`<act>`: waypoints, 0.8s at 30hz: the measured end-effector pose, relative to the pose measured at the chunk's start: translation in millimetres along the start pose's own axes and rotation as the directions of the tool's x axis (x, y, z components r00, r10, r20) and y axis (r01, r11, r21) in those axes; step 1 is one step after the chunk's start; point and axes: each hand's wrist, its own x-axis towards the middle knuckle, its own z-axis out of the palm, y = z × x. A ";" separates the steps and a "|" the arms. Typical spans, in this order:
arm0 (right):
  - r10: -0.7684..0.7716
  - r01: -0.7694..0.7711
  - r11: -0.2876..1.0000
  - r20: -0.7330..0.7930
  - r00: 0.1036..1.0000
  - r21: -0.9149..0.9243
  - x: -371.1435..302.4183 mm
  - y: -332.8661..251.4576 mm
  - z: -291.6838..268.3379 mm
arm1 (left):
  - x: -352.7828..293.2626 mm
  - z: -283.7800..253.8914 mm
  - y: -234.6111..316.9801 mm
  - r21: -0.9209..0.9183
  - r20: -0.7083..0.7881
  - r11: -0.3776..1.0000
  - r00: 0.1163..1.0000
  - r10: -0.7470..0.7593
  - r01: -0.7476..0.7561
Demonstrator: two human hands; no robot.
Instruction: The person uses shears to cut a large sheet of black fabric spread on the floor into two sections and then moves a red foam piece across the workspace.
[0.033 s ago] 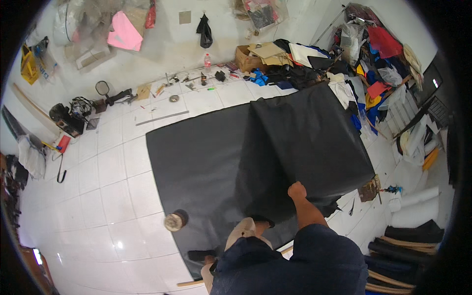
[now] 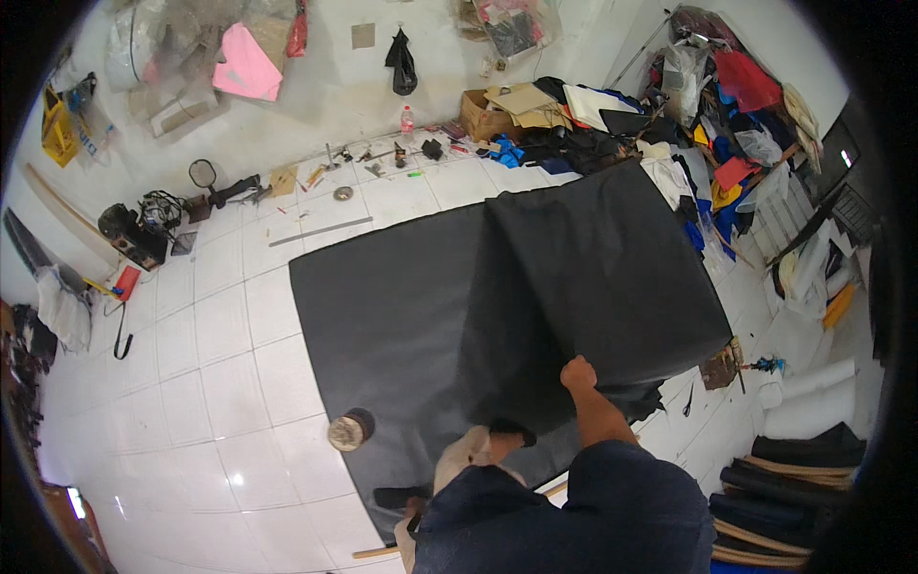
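Pull low and evenly on the black sheet [image 2: 382,297], spread over the tiled floor [image 2: 220,392] across mid-view and folded toward three o'clock, with the right hand [image 2: 578,371] at four o'clock, fingers curled and apparently pinching the folded edge; avoid dragging the round block [image 2: 346,432] at seven o'clock. Cannot see the left hand or tell its fingers' state, nor make out the right fingertips.

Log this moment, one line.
Right hand: grips black sheet; left hand: not in view; sheet: on tiled floor, partly folded; round block: at sheet's left edge
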 end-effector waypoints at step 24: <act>0.219 -0.157 0.938 -0.176 0.960 0.308 -400.0 -296.8 181.4 | 547.4 -191.3 325.0 0.450 0.703 0.597 0.676 0.221 -0.664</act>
